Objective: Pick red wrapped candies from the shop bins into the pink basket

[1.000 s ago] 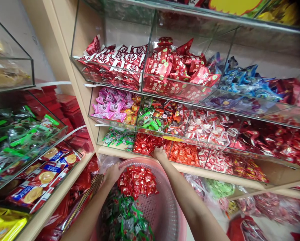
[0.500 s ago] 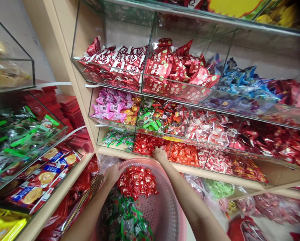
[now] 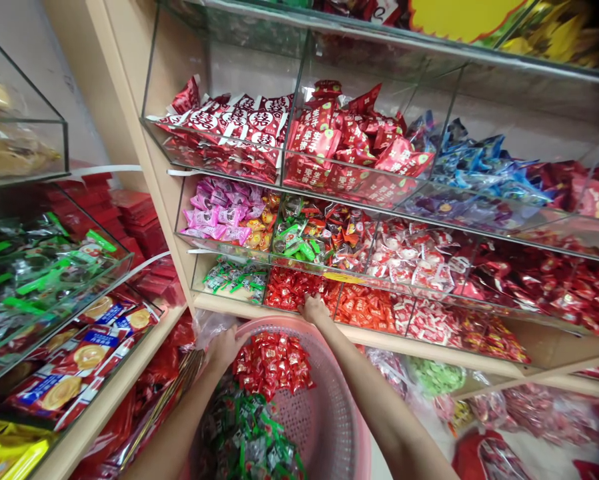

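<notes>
Very little has changed over the last second: the head view has drifted slightly, and my right hand is still at the bin of red sweets, shifted leftward a touch at most. The red pile in the pink basket looks no bigger, so I judge nothing more has been dropped there; it lies beyond the green-wrapped sweets. My left grip is closed over the basket's far-left rim, near a clear plastic bag. I can't tell whether the right grip is spread or pinching anything, because its fingertips are lost among the red wrappers. The left fingers are largely hidden too, the basket's near side is cut off below, and print on the small wrappers is unreadable.
</notes>
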`<control>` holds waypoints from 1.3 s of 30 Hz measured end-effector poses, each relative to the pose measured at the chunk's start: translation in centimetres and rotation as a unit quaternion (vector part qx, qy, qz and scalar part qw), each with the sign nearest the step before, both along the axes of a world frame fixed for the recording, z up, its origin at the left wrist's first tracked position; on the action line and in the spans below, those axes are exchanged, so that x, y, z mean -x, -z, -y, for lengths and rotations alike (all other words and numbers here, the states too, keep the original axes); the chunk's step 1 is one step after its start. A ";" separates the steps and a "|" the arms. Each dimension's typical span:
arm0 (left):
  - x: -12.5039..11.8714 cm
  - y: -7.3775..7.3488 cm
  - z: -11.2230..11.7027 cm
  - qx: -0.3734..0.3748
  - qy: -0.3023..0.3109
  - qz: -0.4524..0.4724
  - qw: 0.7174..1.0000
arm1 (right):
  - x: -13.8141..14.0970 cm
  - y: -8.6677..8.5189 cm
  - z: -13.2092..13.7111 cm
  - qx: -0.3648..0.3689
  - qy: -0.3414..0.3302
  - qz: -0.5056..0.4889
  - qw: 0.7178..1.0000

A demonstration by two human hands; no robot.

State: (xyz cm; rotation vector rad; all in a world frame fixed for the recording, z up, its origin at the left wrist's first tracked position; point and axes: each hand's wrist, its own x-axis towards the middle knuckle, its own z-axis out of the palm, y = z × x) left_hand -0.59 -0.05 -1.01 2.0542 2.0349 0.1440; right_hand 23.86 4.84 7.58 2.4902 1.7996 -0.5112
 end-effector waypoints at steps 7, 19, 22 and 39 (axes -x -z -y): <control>0.0 0.2 0.0 -0.005 0.002 -0.005 1.000 | -0.6 0.8 0.5 -0.067 -0.031 0.001 0.997; 0.1 0.3 -0.2 0.002 0.003 -0.007 1.000 | -2.8 1.8 -0.1 -0.183 0.028 -0.113 0.976; 0.2 0.3 -0.1 -0.001 0.002 -0.003 1.000 | -2.8 1.8 -0.5 -0.231 0.078 -0.225 0.943; 0.3 -0.7 0.5 0.004 0.019 0.023 1.000 | 0.5 4.8 13.2 -0.029 0.260 -0.708 0.656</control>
